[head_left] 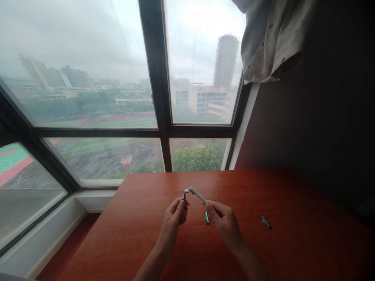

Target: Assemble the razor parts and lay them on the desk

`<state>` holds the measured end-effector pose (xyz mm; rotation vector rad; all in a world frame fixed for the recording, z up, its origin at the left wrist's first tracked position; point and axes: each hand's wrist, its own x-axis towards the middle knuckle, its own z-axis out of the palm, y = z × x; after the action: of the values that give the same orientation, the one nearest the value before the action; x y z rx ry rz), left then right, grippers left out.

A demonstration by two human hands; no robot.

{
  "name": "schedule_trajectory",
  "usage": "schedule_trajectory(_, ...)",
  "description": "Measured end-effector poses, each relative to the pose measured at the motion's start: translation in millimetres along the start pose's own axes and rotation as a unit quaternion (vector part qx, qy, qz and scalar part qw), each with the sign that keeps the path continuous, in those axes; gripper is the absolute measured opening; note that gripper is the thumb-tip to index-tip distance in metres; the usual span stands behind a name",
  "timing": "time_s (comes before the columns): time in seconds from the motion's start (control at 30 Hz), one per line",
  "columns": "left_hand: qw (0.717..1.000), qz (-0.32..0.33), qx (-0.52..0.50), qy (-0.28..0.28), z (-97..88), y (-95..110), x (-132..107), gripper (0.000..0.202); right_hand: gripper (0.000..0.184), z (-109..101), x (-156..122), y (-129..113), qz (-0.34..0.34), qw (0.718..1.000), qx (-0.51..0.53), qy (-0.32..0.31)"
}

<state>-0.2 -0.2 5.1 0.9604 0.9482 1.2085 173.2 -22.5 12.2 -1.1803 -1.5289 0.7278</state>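
My left hand is closed around the lower part of a razor handle, whose shiny metal neck points up. From the other side, my right hand pinches a slim pale toothbrush. The brush slants up to the left, and its head meets or nearly meets the metal end of the razor; I cannot tell if they touch. Just left of my right fingers, a dark razor cartridge with a green strip lies on the table. A second razor cartridge rests farther right.
The reddish-brown wooden table stretches beneath both hands. Beyond its far edge rise large windows with a dark frame. Light clothing hangs at the upper right, beside a dark wall.
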Motion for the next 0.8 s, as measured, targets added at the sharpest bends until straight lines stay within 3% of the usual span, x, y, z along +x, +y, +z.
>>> schedule_trajectory(0.37,1.0,0.006,0.011,0.022,2.3,4.4,-1.9,0.04,0.041,-2.5,0.8,-0.7,-0.04,0.996,-0.08,0.013)
schedule_trajectory(0.8,0.998,0.014,0.033,0.05,6.1,5.4,-4.7,0.042,0.042,-3.3,1.3,1.5,-0.044,0.994,-0.099,0.015)
